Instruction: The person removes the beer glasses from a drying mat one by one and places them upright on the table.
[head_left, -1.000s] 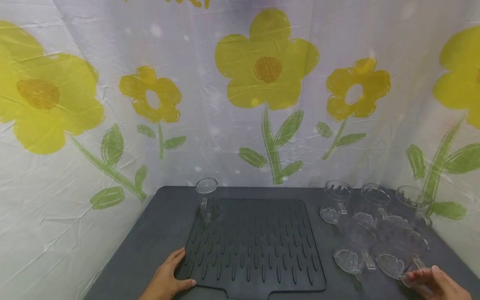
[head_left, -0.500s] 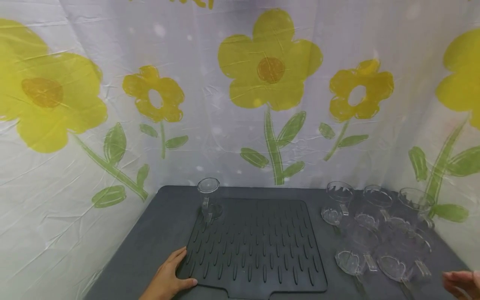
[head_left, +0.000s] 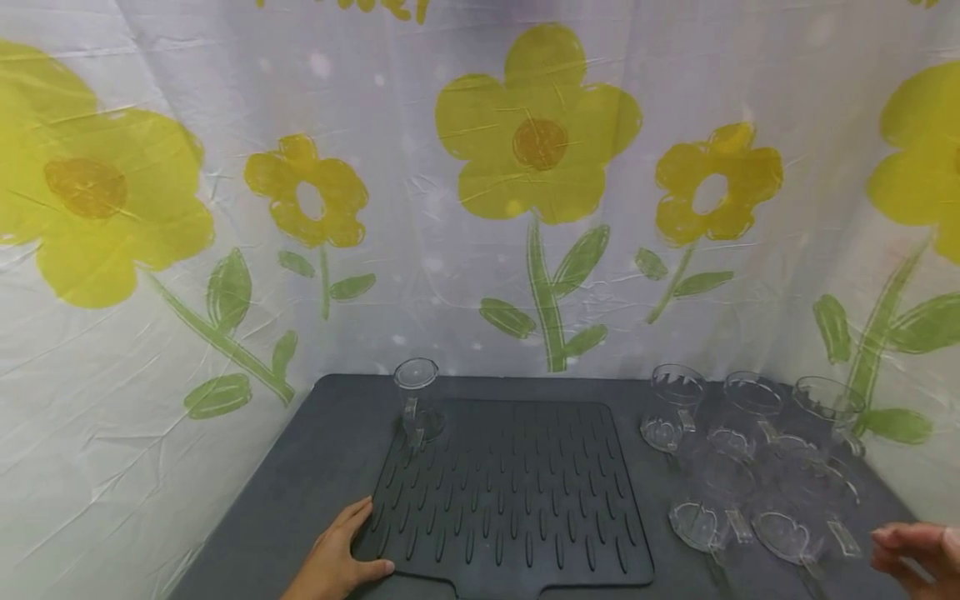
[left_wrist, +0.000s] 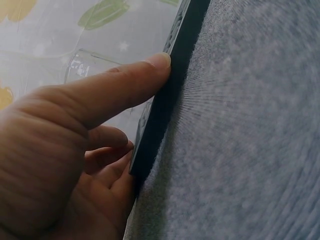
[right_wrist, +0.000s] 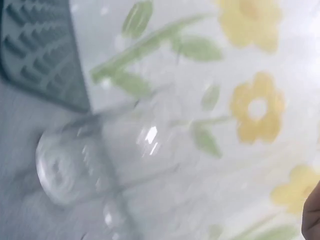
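Note:
My left hand (head_left: 337, 546) lies at the near left corner of a black ribbed drying mat (head_left: 510, 492). Its fingers run along the left edge and the thumb touches the front edge; the left wrist view shows the thumb tip against the mat's rim (left_wrist: 170, 75). My right hand (head_left: 918, 554), partly cut off by the frame, holds nothing, fingers loosely bent. Closest to it is a clear mug (head_left: 783, 533) with its handle turned toward the hand. A single clear mug (head_left: 420, 400) stands upright at the mat's far left corner.
Several clear mugs stand in two rows right of the mat, among them a back-row mug (head_left: 675, 408) and a front-row mug (head_left: 697, 525). The dark grey table (head_left: 277, 500) ends at a hanging cloth (head_left: 420, 275) printed with yellow flowers.
My right hand was at the handle of the near right mug a second ago; it has drawn away to the right. My left hand and the mugs have stayed in place.

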